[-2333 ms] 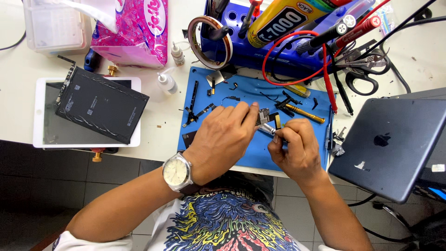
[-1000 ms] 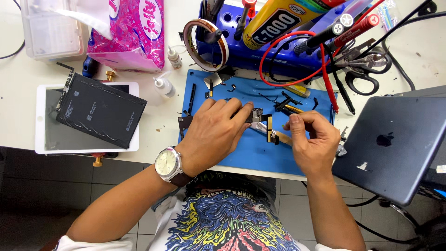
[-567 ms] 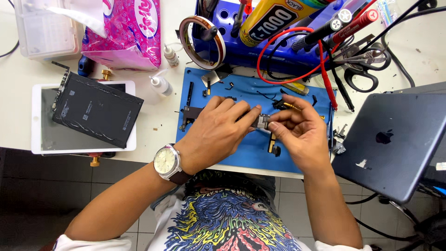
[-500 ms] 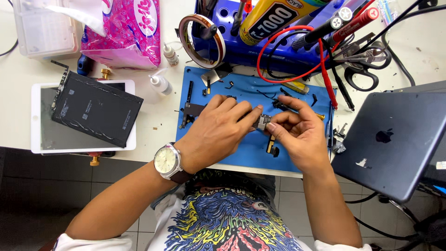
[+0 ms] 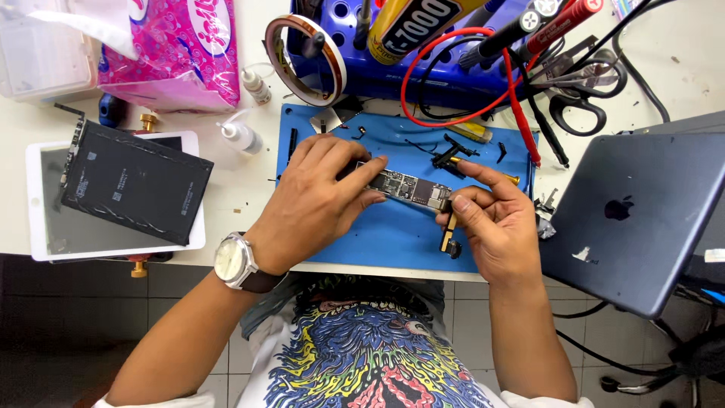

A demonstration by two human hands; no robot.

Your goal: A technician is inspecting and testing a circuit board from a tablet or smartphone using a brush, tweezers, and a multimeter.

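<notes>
Gripping 1 circuit board [image 5: 408, 187] (over blue mat [image 5: 393, 234]): left hand [image 5: 317, 200], right hand [image 5: 495, 223]; 2 dropper bottles [image 5: 240, 136], possibly.

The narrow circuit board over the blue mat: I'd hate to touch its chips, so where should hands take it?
By its two short ends, as now: left hand and right hand pinch the circuit board endwise, from either side. It is long, thin and chip-covered.
</notes>
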